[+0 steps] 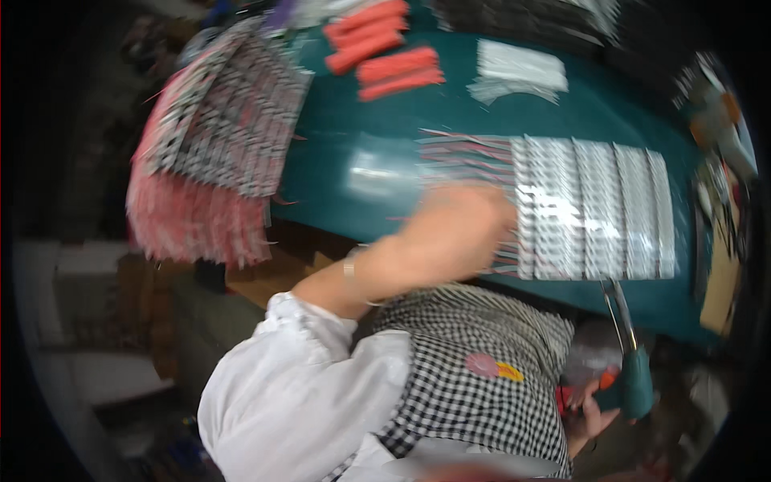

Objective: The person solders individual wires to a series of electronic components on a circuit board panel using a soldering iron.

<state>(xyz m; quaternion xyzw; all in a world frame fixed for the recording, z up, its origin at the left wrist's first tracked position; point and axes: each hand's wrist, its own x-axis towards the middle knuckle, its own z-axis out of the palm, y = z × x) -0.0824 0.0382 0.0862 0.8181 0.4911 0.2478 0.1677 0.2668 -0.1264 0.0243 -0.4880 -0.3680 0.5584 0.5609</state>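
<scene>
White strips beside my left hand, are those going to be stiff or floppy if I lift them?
The white strips may well flex, as dark seams split them into bands. The thin wires trailing off their left edge would probably flop. Bright glare hints at a slippery surface.

Looked like a small assembly workshop. Green bench (333, 120) carried rows of pale parts (594, 207) with thin leads (474, 149), a mottled pile (233, 116) and red bundles (401, 72); the worker (297, 390) wore a checked apron (454, 402).
</scene>
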